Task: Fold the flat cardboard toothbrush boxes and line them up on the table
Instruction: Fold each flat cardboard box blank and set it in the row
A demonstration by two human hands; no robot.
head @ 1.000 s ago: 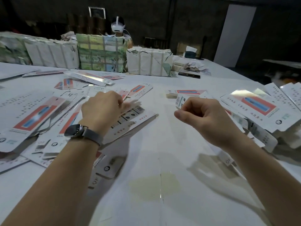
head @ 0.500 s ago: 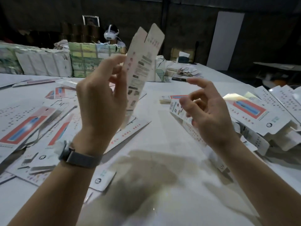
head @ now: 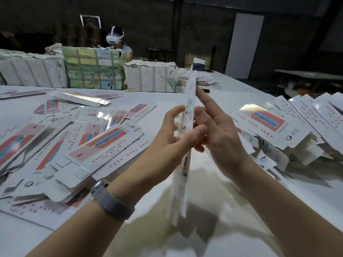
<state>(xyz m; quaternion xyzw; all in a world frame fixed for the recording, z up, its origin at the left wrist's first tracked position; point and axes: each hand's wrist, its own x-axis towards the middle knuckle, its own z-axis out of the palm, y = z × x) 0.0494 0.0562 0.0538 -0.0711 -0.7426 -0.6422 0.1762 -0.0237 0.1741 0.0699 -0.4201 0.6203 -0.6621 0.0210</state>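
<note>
I hold one flat white toothbrush box (head: 187,115) upright and edge-on between my hands, above the white table (head: 233,89). My left hand (head: 172,134) pinches it, fingers on the far side and thumb across the near edge. My right hand (head: 220,132) meets it from the right, its index finger straight along the card and the lower fingers curled in against it. A heap of flat boxes (head: 104,143) with red and blue panels lies to the left. Another pile of boxes (head: 269,125) lies to the right.
Wrapped bundles (head: 150,76) and a green-printed bundle (head: 92,69) stand in a row at the back of the table. Behind them sits a person wearing a white headset (head: 115,38). Small items and papers (head: 204,78) lie at the far right.
My left hand lifted a flat box off the left heap and turned it edge-on. My right hand came in from the right and closed on it.
</note>
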